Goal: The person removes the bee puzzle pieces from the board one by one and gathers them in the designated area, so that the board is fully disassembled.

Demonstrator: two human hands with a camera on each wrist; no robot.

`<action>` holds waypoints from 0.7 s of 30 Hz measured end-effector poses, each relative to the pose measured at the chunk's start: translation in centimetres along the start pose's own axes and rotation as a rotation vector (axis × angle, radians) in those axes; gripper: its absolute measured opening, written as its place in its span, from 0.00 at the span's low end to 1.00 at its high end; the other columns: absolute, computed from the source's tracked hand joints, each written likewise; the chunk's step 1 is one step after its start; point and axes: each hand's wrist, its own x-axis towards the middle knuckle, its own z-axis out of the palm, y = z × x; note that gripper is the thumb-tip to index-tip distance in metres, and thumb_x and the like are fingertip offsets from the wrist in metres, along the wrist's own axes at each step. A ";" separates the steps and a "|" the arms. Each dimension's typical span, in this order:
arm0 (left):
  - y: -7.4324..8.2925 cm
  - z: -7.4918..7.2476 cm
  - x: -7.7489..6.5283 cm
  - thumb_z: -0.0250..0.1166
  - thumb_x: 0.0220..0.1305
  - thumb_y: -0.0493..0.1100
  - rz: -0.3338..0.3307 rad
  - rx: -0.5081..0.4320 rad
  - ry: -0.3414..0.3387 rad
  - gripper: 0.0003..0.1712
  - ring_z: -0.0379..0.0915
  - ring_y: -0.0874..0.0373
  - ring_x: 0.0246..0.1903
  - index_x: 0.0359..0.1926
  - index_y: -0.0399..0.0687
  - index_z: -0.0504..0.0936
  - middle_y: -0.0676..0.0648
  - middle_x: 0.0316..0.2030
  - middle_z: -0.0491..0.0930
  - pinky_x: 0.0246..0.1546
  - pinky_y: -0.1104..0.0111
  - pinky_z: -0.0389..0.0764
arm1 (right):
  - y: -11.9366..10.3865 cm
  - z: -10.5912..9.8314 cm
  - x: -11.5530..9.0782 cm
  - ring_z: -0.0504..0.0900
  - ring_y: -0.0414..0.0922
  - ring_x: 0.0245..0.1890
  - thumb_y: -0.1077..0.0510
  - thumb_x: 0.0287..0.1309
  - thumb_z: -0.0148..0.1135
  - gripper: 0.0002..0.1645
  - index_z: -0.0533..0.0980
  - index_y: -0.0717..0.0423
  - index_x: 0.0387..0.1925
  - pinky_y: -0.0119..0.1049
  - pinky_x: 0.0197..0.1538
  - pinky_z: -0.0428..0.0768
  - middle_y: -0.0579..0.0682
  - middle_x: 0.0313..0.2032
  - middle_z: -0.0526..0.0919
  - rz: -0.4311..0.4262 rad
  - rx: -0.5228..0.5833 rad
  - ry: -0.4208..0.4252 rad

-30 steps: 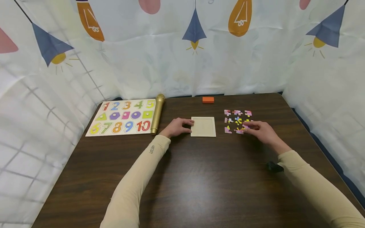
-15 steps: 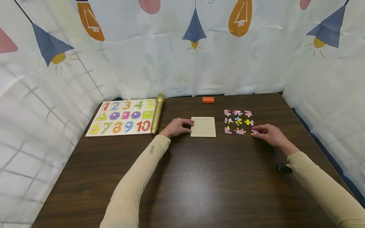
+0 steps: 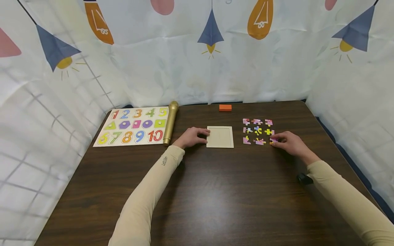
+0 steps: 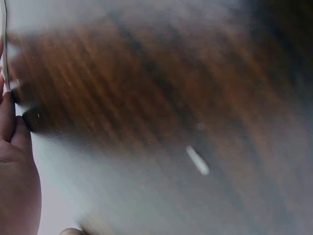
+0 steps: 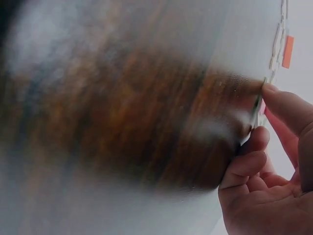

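Note:
A pale square puzzle tray (image 3: 220,137) with a raised rim lies flat mid-table. My left hand (image 3: 191,137) rests against its left edge, fingers reaching onto the rim and thumb a little nearer to me. To the right, my right hand (image 3: 290,145) pinches a pink and yellow jigsaw piece (image 3: 273,140) between thumb and fingers, low over the table at the near right corner of the spaced-out rows. The other jigsaw pieces (image 3: 258,130) lie in these rows. In the right wrist view, a pink bit of the piece (image 5: 262,106) shows between the fingers.
A number and shape puzzle board (image 3: 132,127) lies at the far left, with a gold microphone (image 3: 170,123) along its right side. An orange block (image 3: 225,108) sits near the back edge of the dark wooden table (image 3: 209,198). A printed curtain (image 3: 184,68) hangs behind.
My right hand slid its jigsaw piece right, away from the neighbouring ones, then shifted slightly back left and away from me. The left hand has stayed at the tray.

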 end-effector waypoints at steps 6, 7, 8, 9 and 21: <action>0.0 0.1 0.0 0.70 0.60 0.43 0.001 -0.007 0.003 0.23 0.65 0.54 0.65 0.57 0.47 0.82 0.51 0.61 0.76 0.66 0.62 0.64 | -0.2 0.0 0.0 0.74 0.59 0.48 0.50 0.65 0.62 0.26 0.77 0.64 0.58 0.59 0.51 0.73 0.67 0.54 0.75 0.000 0.007 -0.009; -0.1 0.1 0.0 0.70 0.60 0.43 0.003 -0.005 0.004 0.23 0.66 0.55 0.65 0.57 0.47 0.82 0.51 0.61 0.76 0.66 0.62 0.64 | -0.2 -0.1 0.0 0.74 0.59 0.49 0.49 0.65 0.62 0.27 0.76 0.65 0.58 0.60 0.51 0.73 0.67 0.55 0.75 0.008 0.010 -0.014; -0.1 0.1 0.0 0.70 0.60 0.44 0.003 -0.005 0.005 0.23 0.66 0.55 0.65 0.57 0.47 0.83 0.51 0.61 0.76 0.66 0.62 0.64 | -0.2 -0.2 -0.1 0.73 0.59 0.49 0.48 0.65 0.62 0.29 0.76 0.64 0.59 0.60 0.52 0.73 0.67 0.55 0.74 0.017 0.015 -0.020; -0.1 0.1 0.0 0.70 0.60 0.44 0.002 -0.005 0.004 0.23 0.66 0.55 0.65 0.57 0.47 0.83 0.51 0.61 0.76 0.66 0.62 0.64 | -0.2 -0.2 -0.1 0.73 0.60 0.50 0.47 0.65 0.62 0.30 0.75 0.64 0.60 0.60 0.52 0.72 0.68 0.56 0.73 0.026 0.021 -0.025; -0.2 0.0 0.0 0.70 0.61 0.44 -0.001 -0.006 0.001 0.23 0.65 0.55 0.66 0.57 0.48 0.82 0.51 0.61 0.76 0.66 0.62 0.64 | 0.2 0.0 0.0 0.73 0.61 0.51 0.51 0.67 0.61 0.25 0.77 0.65 0.57 0.61 0.54 0.72 0.67 0.56 0.74 0.020 0.026 -0.005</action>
